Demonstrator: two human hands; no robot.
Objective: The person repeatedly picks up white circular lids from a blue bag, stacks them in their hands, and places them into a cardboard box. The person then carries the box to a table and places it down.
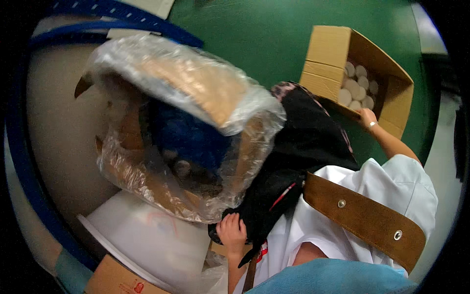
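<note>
My right hand [367, 118] grips the near edge of an open cardboard box [327, 46] at the upper right. Several pale round pieces [351, 88] lie in that box, showing flat circular ends. Lower down, my left hand [231, 229] rests on black cloth [308, 132] over my leg, its fingers laid out and holding nothing. Just beyond it stands a larger carton lined with clear plastic [178, 83], its liner folded over the rim. Inside, a dark blue surface [188, 132] shows, with a few small roundish things too dim and blurred to name.
A white tub or bin [147, 235] stands below the lined carton. Another brown carton [120, 277] sits at the bottom left. Blue metal framing [122, 14] runs along the left and top left. The floor [245, 34] is green.
</note>
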